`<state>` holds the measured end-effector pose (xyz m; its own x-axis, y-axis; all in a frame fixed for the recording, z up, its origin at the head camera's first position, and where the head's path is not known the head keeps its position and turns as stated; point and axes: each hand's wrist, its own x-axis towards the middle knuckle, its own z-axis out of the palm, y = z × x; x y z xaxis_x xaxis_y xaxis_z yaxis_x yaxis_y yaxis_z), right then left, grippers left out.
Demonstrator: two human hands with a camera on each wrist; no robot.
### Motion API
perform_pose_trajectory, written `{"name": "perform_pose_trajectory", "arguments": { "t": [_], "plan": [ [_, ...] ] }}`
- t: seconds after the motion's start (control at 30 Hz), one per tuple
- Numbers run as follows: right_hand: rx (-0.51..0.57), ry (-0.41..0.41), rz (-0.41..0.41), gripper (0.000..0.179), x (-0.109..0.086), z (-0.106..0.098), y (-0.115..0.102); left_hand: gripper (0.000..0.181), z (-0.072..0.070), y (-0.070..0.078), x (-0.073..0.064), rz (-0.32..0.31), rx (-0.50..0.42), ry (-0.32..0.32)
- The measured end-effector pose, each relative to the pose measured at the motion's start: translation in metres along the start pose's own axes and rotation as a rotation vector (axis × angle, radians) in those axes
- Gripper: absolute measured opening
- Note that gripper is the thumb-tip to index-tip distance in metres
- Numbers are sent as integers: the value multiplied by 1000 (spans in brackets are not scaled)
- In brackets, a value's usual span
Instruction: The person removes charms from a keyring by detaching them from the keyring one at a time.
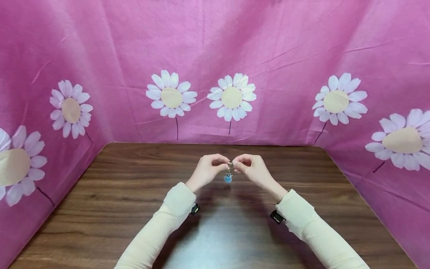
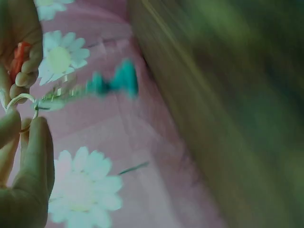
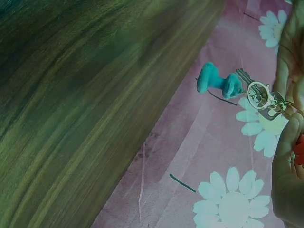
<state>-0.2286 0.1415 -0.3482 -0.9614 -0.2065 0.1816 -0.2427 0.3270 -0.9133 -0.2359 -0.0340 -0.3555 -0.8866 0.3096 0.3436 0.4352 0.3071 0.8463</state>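
Above the table my left hand (image 1: 207,170) pinches a gold-coloured key ring (image 1: 230,163) between thumb and fingers. My right hand (image 1: 256,170) meets it from the other side, thumb and forefinger pinching at the same ring. A metal key (image 3: 243,75) and a blue charm (image 3: 212,79) on a small round loop (image 3: 259,95) hang from the ring; the charm looks dumbbell-shaped in the right wrist view. Within the right hand's curled fingers shows a small red object (image 2: 19,61), mostly covered, its kind unclear. The left wrist view blurs the charm.
A brown wood-grain table (image 1: 111,194) lies beneath the hands. Pink cloth (image 1: 275,41) printed with white daisies stands along its back and both sides. A dark band (image 1: 277,216) sits at the right cuff, another (image 1: 195,209) at the left.
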Motion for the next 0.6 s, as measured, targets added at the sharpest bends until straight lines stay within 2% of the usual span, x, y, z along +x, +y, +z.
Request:
{"name": "perform_pose_trajectory", "arguments": {
  "t": [0.07,0.13,0.23,0.3,0.4,0.47,0.6],
  "plan": [
    [-6,-2,2,15,-1,1,2,11,3,-4,2,98,192,21],
    [-14,-3,3,15,-1,1,2,9,4,1,2,176,364,58],
    [-36,3,-3,15,-2,1,0,7,5,4,1,274,536,117],
    [-52,4,-14,15,-3,1,-1,6,5,3,1,323,571,136],
    [-80,3,-26,14,-3,2,0,5,5,-1,0,373,576,160],
    [-103,6,-30,13,-3,3,2,4,5,-5,0,375,563,177],
    [-106,6,-16,11,-2,5,6,4,4,-12,0,331,476,206]
  ]
}}
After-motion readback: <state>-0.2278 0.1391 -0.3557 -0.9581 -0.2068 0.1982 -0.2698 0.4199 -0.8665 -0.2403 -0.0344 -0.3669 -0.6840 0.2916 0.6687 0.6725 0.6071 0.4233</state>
